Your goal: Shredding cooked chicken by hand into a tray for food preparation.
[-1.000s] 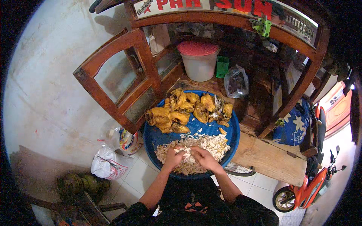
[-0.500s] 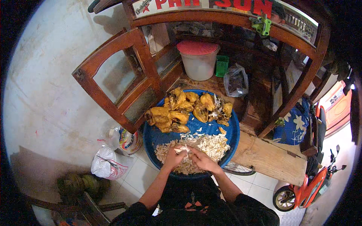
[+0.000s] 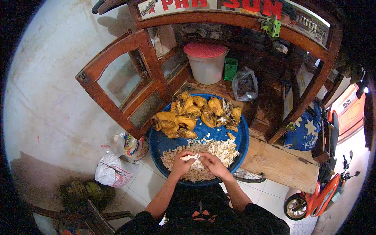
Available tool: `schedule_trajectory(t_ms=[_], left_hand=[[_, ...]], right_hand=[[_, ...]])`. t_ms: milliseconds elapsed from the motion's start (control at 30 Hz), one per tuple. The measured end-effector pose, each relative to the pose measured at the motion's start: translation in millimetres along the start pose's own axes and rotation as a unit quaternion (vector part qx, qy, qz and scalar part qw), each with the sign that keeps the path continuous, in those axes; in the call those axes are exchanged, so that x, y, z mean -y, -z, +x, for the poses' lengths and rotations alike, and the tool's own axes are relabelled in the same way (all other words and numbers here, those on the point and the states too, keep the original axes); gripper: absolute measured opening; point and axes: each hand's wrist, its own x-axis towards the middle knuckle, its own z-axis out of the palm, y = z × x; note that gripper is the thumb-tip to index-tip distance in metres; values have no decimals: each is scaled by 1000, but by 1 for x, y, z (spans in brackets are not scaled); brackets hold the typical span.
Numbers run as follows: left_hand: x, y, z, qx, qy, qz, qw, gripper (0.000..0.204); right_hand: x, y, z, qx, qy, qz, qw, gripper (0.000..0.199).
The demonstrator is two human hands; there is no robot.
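At lower centre, the left hand (image 3: 181,164) and right hand (image 3: 213,164) pinch one strip of pale meat (image 3: 191,158) between them; short pulls along the grain, low over the one shredded pile (image 3: 222,150), should keep strands fine. Around them, one blue tray (image 3: 246,135) also bears yellow chicken pieces (image 3: 166,124), too overlapped to count; at upper centre are one lidded bucket (image 3: 206,68), one green basket (image 3: 230,69) and one clear bag (image 3: 245,85).

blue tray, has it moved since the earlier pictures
No, the blue tray shows no clear shift either way against the wooden plank beside it.
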Motion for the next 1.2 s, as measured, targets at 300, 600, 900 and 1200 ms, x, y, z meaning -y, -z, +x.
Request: schedule_trajectory(t_ms=[300,600,900,1200], left_hand=[[27,-9,-1,-21,-18,-62,998,31],[9,-5,-4,-1,12,-55,998,25],[12,2,0,6,-18,-57,998,23],[20,-1,-2,14,4,-67,998,25]], right_hand=[[-16,-5,5,-34,147,-97,984,35],[1,-4,2,5,109,-99,989,32],[30,-3,-6,86,-136,-8,987,33],[13,-8,-7,53,-66,26,996,39]])
